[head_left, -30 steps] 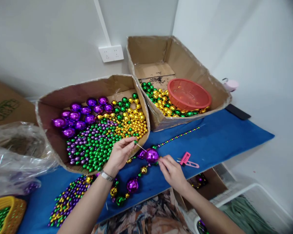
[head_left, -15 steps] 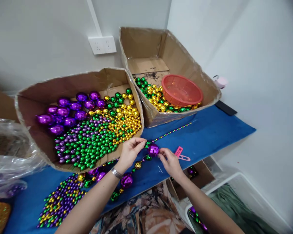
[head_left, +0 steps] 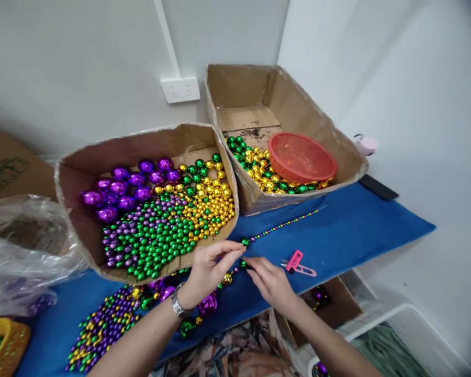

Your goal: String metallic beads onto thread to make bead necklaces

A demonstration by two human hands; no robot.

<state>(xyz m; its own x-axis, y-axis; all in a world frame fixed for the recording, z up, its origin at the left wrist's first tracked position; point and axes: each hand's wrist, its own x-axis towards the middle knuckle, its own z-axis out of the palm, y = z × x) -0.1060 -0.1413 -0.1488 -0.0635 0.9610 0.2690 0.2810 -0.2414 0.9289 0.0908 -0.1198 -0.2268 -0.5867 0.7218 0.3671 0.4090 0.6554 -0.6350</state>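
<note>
My left hand (head_left: pixel 210 269), with a metal-band watch at its wrist, is closed in a pinch at a bead string, just beside a green bead (head_left: pixel 245 242). Facing it, my right hand (head_left: pixel 272 283) pinches the same strand near another green bead (head_left: pixel 243 264). From the upper bead a line of small multicoloured beads (head_left: pixel 284 225) runs to the right over the blue cloth (head_left: pixel 349 225). Below my left hand lie larger strung balls, among them a purple ball (head_left: pixel 208 303) and a gold ball (head_left: pixel 227 278). The thread between my fingertips is too fine to make out.
A cardboard box (head_left: pixel 141 140) holds purple, green and gold beads. Behind it, another box (head_left: pixel 317 112) contains a red basket (head_left: pixel 302 157). A pink cutter (head_left: pixel 294 260) lies right of my hands. Small beads (head_left: pixel 105 327) and a yellow basket (head_left: pixel 13 343) are at left.
The large purple ball that was between my hands no longer shows there. My fingertips now meet near the green beads. The whole view has shifted, so things appear lower and farther right.
</note>
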